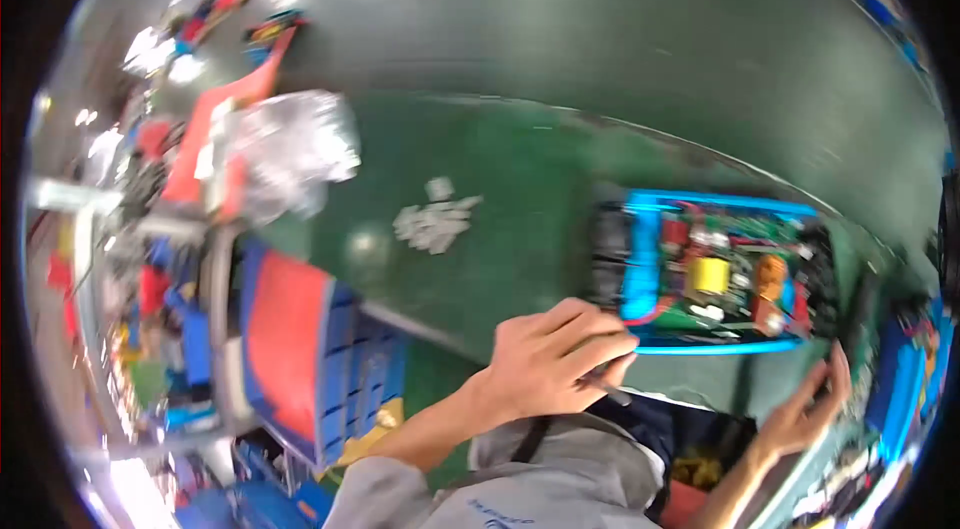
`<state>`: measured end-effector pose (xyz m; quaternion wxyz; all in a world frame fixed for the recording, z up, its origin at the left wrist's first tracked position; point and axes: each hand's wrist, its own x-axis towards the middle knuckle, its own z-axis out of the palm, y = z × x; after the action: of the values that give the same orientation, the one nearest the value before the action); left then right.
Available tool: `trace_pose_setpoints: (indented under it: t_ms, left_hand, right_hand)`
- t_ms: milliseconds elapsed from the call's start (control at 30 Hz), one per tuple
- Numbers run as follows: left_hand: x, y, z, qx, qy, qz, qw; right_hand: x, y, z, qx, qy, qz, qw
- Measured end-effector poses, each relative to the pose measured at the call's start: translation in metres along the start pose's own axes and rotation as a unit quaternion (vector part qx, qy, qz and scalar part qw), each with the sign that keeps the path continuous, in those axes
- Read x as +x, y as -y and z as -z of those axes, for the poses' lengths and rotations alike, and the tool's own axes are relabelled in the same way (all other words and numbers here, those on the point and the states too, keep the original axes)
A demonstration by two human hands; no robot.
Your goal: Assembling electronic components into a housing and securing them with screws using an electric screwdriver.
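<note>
My left hand (pixel 555 359) is closed beside the near left corner of a blue tool tray (pixel 735 349) with black ends. A short dark rod-shaped thing (pixel 612 391) sticks out from its fingers; its kind is blurred. My right hand (pixel 808 411) lies near the tray's near right corner, fingers stretched and apart, with nothing seen in it. Whether it touches the tray, I cannot tell. Inside the tray lie a yellow roll (pixel 711 276), an orange-brown coil (pixel 771 277) and many small mixed parts.
Small white pieces (pixel 437 226) lie heaped on the green table (pixel 480 299). A clear plastic bag (pixel 295 149) is at the left. Below it stands a blue crate (pixel 350 369) with a red panel (pixel 285 344). Blue bins (pixel 905 384) and clutter line the right edge.
</note>
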<state>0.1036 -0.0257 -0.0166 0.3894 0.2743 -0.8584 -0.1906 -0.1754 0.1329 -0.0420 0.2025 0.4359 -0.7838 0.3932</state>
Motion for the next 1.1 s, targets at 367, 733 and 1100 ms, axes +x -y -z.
trace_pose_setpoints:
  t_ms: [367, 733, 1100]
  left_hand:
    - [-0.026, 0.106, 0.099, 0.167, -0.092, 0.313, 0.93]
    - [-0.012, 0.14, 0.058, 0.191, 0.0, 0.217, 0.957]
    - [0.002, -0.004, 0.004, -0.359, -0.04, 0.114, 0.925]
  right_hand:
    - [0.002, 0.01, -0.016, 0.17, 0.041, 0.075, 0.982]
    - [0.004, 0.019, -0.023, 0.234, 0.038, 0.1, 0.966]
    - [0.018, 0.13, -0.044, 0.426, 0.289, 0.029, 0.857]
